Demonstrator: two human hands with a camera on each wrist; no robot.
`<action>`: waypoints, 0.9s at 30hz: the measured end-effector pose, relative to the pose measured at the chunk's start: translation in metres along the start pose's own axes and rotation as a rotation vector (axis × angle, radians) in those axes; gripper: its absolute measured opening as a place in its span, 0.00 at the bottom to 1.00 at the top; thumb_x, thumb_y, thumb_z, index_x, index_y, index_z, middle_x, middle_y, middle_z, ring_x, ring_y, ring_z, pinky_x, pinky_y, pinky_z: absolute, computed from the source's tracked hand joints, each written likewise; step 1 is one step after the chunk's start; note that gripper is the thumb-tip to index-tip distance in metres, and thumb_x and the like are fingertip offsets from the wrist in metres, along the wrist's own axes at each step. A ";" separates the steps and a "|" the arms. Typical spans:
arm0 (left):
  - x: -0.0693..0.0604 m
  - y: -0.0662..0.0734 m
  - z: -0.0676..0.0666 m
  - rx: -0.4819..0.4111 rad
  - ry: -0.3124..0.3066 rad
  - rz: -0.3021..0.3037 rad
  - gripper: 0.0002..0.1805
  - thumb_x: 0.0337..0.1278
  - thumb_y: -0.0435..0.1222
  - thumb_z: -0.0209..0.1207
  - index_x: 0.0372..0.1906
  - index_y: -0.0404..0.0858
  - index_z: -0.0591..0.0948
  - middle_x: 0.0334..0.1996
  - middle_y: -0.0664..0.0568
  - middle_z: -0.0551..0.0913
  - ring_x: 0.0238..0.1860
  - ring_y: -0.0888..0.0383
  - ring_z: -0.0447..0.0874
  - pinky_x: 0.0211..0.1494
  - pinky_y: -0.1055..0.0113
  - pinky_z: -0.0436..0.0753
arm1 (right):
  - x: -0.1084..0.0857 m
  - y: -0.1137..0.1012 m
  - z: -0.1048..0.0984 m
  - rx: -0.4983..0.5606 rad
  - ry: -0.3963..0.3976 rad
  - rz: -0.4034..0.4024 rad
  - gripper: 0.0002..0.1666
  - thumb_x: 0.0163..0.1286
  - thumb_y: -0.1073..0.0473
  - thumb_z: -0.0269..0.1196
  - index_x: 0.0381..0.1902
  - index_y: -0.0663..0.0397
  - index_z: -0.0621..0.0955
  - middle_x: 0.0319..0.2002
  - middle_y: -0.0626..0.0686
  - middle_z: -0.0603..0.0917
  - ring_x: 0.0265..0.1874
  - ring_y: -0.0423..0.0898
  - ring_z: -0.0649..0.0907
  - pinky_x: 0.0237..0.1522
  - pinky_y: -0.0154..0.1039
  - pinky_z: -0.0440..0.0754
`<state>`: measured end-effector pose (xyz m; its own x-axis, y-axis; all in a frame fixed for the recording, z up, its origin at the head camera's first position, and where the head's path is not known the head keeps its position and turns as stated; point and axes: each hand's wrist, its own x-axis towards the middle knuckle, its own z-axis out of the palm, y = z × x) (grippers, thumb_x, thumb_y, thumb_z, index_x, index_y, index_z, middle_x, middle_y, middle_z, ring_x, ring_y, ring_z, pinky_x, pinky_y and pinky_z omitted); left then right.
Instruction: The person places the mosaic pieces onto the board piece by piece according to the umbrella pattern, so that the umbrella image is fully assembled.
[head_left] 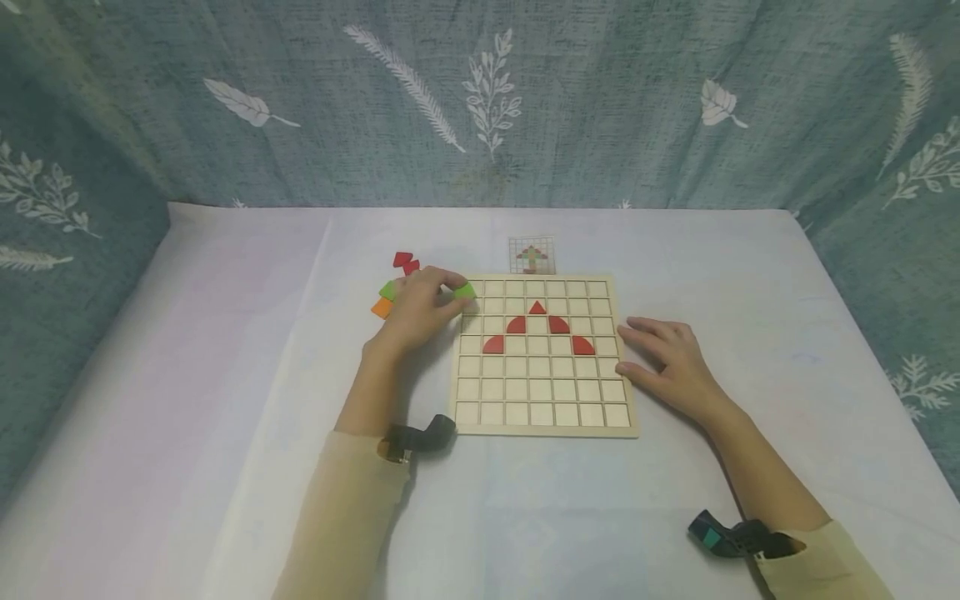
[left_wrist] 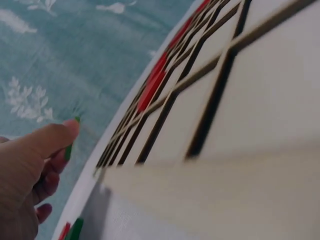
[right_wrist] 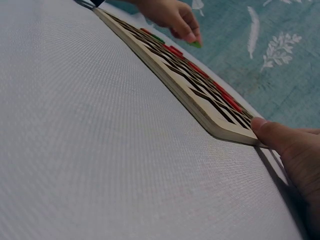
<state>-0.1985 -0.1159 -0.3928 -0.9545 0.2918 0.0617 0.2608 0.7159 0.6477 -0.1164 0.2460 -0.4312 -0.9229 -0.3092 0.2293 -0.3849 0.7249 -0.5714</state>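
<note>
My left hand pinches a green tile between thumb and fingers over the upper left corner of the wooden grid board. In the left wrist view the tile shows edge-on at the fingertips. A red triangle lies in the board's upper middle, with several red quarter-round tiles stepping down on both sides below it. My right hand lies at the board's right side, fingers loosely bent; its thumb touches the edge in the right wrist view.
Loose red tiles, a green tile and an orange tile lie left of the board, partly behind my left hand. A small pattern card with a tree-like figure lies at the board's far edge. White cloth covers the table.
</note>
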 end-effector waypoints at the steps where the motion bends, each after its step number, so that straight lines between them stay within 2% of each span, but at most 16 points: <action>1: 0.001 0.003 0.001 -0.002 -0.003 0.010 0.19 0.58 0.44 0.60 0.51 0.38 0.79 0.49 0.48 0.79 0.49 0.51 0.72 0.65 0.47 0.51 | 0.001 0.000 0.000 -0.001 -0.002 0.001 0.32 0.58 0.54 0.68 0.59 0.59 0.75 0.62 0.62 0.71 0.57 0.59 0.64 0.54 0.59 0.60; 7: 0.008 0.017 0.012 -0.020 -0.050 0.066 0.19 0.57 0.43 0.61 0.51 0.38 0.80 0.49 0.49 0.80 0.51 0.52 0.73 0.63 0.51 0.53 | 0.003 0.002 0.001 0.002 0.003 -0.006 0.32 0.58 0.53 0.68 0.59 0.59 0.76 0.61 0.62 0.71 0.57 0.59 0.64 0.53 0.59 0.61; 13: 0.018 0.030 0.029 0.001 -0.122 0.130 0.20 0.56 0.46 0.62 0.50 0.40 0.81 0.49 0.51 0.81 0.53 0.53 0.73 0.61 0.52 0.54 | 0.003 0.004 0.002 0.005 0.006 -0.010 0.32 0.57 0.54 0.69 0.58 0.59 0.76 0.61 0.62 0.71 0.57 0.59 0.65 0.53 0.59 0.61; 22: 0.023 0.041 0.050 0.053 -0.178 0.248 0.19 0.54 0.47 0.64 0.48 0.43 0.82 0.47 0.56 0.81 0.51 0.56 0.72 0.56 0.53 0.56 | 0.001 0.003 0.003 0.004 0.018 -0.019 0.31 0.57 0.54 0.68 0.58 0.59 0.76 0.61 0.62 0.71 0.56 0.58 0.65 0.53 0.58 0.61; 27: 0.025 0.046 0.055 0.139 -0.188 0.312 0.18 0.54 0.48 0.64 0.47 0.45 0.83 0.47 0.56 0.82 0.53 0.56 0.73 0.60 0.52 0.57 | 0.000 0.005 0.002 0.011 0.017 -0.017 0.31 0.57 0.54 0.68 0.58 0.59 0.76 0.61 0.62 0.71 0.56 0.58 0.65 0.53 0.58 0.60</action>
<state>-0.2029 -0.0412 -0.4034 -0.7862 0.6112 0.0912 0.5642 0.6498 0.5094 -0.1184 0.2481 -0.4356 -0.9164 -0.3109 0.2520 -0.4002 0.7126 -0.5762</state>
